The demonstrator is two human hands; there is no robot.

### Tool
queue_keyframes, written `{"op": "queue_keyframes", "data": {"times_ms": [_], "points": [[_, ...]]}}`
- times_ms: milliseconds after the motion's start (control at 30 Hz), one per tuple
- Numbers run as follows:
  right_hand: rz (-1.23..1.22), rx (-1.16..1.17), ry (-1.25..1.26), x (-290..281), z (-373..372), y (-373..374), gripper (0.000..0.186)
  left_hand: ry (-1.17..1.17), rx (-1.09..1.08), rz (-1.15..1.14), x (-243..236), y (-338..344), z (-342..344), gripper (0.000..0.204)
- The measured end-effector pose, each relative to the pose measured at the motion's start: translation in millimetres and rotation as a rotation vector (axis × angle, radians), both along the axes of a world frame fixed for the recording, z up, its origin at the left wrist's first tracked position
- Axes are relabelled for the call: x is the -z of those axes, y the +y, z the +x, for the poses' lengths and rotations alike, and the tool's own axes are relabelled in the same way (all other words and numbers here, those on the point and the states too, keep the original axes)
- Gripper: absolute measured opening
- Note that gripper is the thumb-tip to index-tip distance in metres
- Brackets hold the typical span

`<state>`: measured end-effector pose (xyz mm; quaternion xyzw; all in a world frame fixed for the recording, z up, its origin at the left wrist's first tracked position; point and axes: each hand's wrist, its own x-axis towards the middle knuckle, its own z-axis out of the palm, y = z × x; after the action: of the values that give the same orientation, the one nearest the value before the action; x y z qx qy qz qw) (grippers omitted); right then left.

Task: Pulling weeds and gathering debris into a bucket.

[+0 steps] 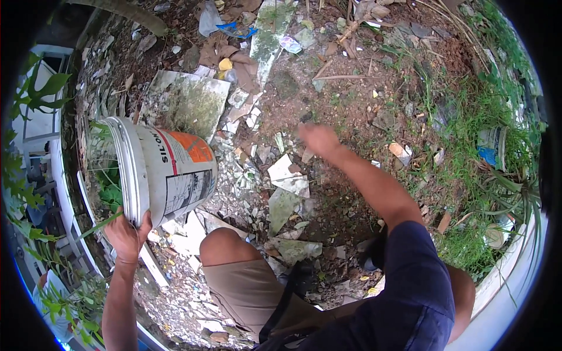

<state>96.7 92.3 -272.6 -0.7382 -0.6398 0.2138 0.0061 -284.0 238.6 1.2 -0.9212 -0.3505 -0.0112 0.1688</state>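
Note:
A white plastic bucket with an orange label lies tilted on its side at the left, with green leaves inside its mouth. My left hand grips the bucket's lower rim. My right hand reaches out over the dirt at the middle of the view, blurred, fingers closed; whether it holds anything is not visible. Broken pale shards lie on the ground just below that hand. I am crouching, with a bare knee under the bucket.
Rubble, flat mossy slabs, dry leaves and litter cover the ground. Grass and plants grow at the right, leafy stems at the left. A white ledge curves along the lower right.

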Motion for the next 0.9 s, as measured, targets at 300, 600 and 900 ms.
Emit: {"op": "queue_keyframes", "data": {"times_ms": [300, 600, 900], "points": [[0.062, 0.460, -0.476, 44, 124, 114, 0.032, 0.050, 0.017, 0.026, 3, -2, 4, 0.049], [0.014, 0.140, -0.191, 3, 137, 58, 0.025, 0.123, 0.047, 0.073, 2, 5, -10, 0.055], [-0.081, 0.381, -0.073, 35, 88, -1, 0.018, 0.015, 0.056, 0.030, -2, 6, 7, 0.049]]}}
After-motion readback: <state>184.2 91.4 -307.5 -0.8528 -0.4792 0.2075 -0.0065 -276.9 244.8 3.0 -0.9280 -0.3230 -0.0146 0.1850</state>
